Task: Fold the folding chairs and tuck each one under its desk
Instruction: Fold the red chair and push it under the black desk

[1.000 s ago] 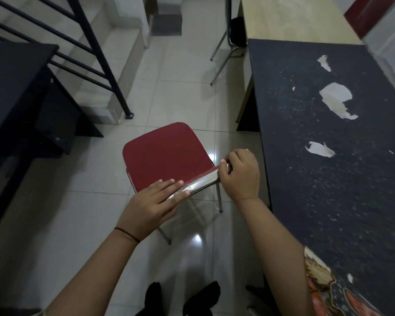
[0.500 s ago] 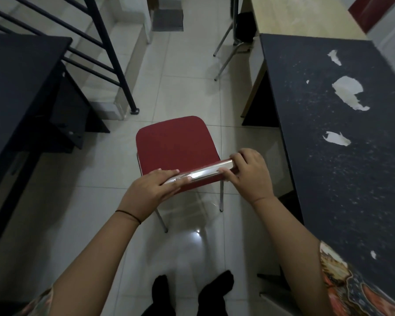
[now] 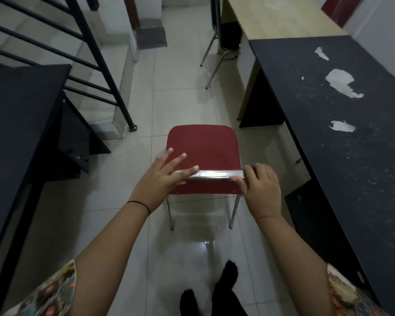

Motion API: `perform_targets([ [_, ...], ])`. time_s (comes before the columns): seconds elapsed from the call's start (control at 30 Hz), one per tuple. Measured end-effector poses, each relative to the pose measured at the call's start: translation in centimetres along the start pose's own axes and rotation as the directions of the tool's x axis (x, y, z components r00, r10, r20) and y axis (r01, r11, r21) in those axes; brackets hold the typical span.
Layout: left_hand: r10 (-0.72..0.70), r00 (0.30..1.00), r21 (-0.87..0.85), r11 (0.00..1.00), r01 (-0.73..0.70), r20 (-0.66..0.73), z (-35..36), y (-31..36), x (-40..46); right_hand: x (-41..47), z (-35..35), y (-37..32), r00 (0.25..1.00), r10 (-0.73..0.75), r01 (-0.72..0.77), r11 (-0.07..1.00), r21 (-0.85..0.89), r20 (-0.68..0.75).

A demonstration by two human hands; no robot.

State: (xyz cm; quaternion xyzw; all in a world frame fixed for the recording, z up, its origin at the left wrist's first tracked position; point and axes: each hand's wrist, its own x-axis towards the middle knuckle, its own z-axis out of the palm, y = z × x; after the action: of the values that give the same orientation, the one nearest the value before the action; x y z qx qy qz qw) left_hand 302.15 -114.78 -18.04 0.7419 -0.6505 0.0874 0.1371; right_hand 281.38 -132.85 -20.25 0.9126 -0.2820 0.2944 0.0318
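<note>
A red folding chair (image 3: 203, 149) stands unfolded on the tiled floor in front of me, seat facing away, chrome legs below. My left hand (image 3: 163, 179) rests with straight, spread fingers on the left end of the chrome top bar of the backrest (image 3: 214, 174). My right hand (image 3: 260, 188) grips the right end of that bar, fingers curled over it. A black desk (image 3: 351, 156) with peeling patches runs along the right. A second black desk (image 3: 16, 124) stands at the left.
A wooden desk (image 3: 271, 21) sits behind the black one at the right, with another chair's chrome legs (image 3: 211, 58) beside it. A black stair railing (image 3: 96, 55) and steps rise at the upper left. My feet in black socks (image 3: 214, 293) stand on the glossy tiles.
The chair has turned from slanted to square in front of me. My left hand's fingers have straightened and spread over the bar's left end. My right hand keeps its grip.
</note>
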Motion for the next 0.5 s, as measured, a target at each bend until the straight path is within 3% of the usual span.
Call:
perform_targets([
  [0.13, -0.215, 0.976, -0.135, 0.969, 0.209, -0.033, 0.2, -2.0, 0.1, 0.9, 1.7, -2.4, 0.998, 0.000, -0.002, 0.999, -0.041, -0.063],
  [0.27, -0.354, 0.935, -0.265, 0.899, 0.347, 0.023, -0.6, -5.7, 0.4, 2.7, 3.4, -5.7, 0.997, 0.040, -0.040, 0.999, -0.009, -0.072],
  [0.5, -0.320, 0.942, -0.298, 0.894, 0.334, 0.097, -1.1, -8.6, 0.8, 3.5, 4.7, -7.5, 0.994, 0.105, -0.104, 0.994, 0.013, -0.040],
])
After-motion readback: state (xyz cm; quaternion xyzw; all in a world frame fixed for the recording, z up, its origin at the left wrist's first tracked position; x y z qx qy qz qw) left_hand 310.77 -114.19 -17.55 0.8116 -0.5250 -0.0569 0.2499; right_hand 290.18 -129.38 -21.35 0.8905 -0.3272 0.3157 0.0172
